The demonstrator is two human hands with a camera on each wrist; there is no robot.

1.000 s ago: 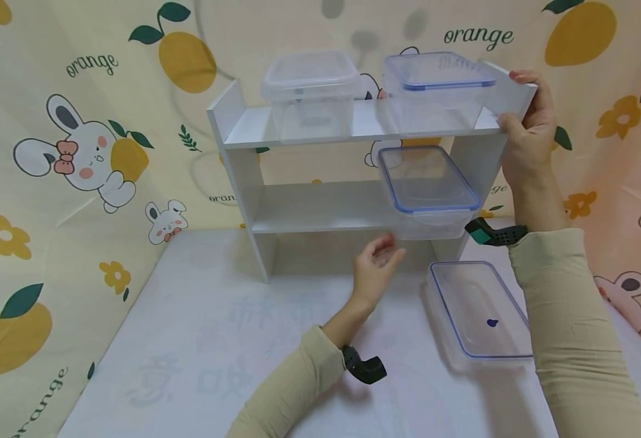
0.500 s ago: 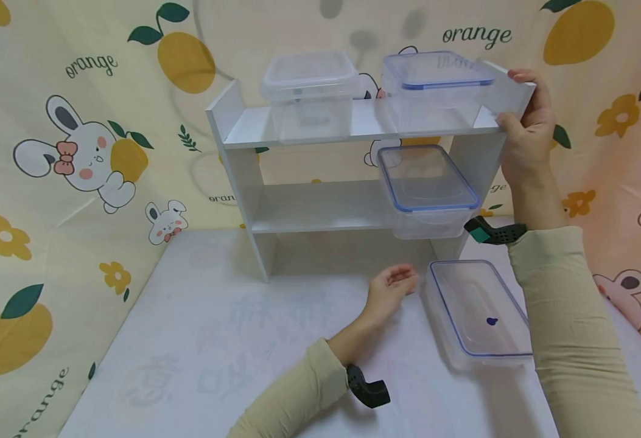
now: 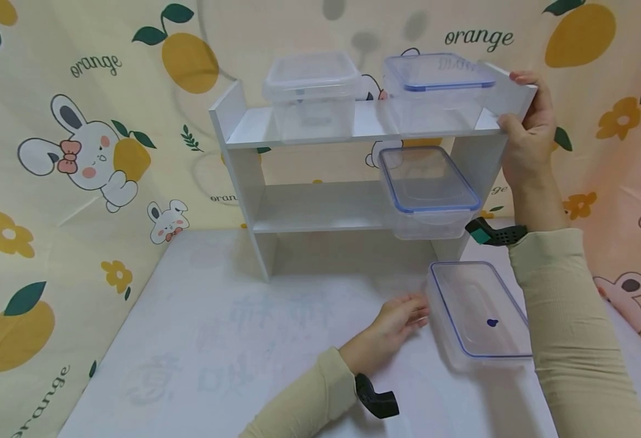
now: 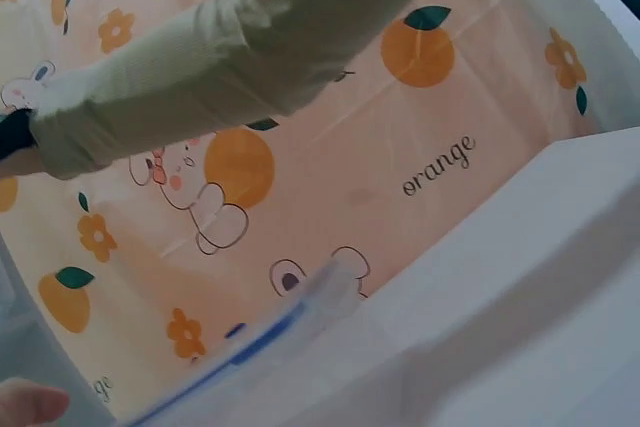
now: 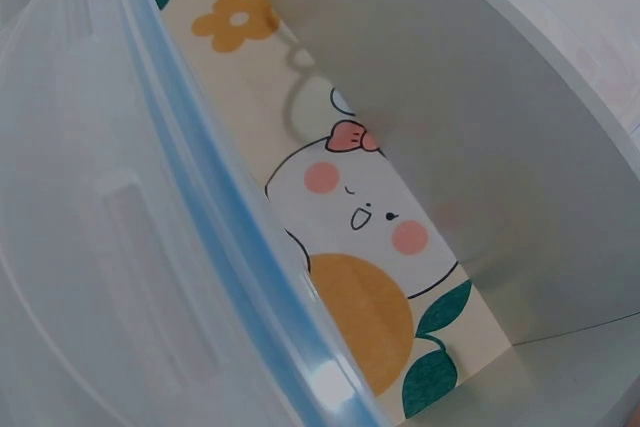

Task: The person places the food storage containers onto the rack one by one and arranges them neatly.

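My right hand (image 3: 531, 131) grips the top of the right side panel of a white two-tier shelf (image 3: 320, 207), thumb in front. My left hand (image 3: 397, 322) is low over the table, fingers loosely bent and holding nothing. Its fingertips are right at the left side of a clear food container (image 3: 479, 313) with a blue-edged lid and a dark blue spot. In the left wrist view, that container's blue edge (image 4: 265, 337) is blurred and a fingertip (image 4: 30, 402) shows at the lower left. The right forearm covers the container's right corner.
On the top shelf stand a frosted lidded container (image 3: 311, 97) and a blue-edged one (image 3: 437, 91). Another blue-edged container (image 3: 430, 188) sits at the right of the middle shelf, jutting past its front edge. A fruit-and-rabbit printed cloth (image 3: 106, 146) hangs behind the white table (image 3: 189, 340).
My left hand has moved down and right, from below the middle-shelf container to beside the container on the table. The right hand keeps its grip on the shelf panel.
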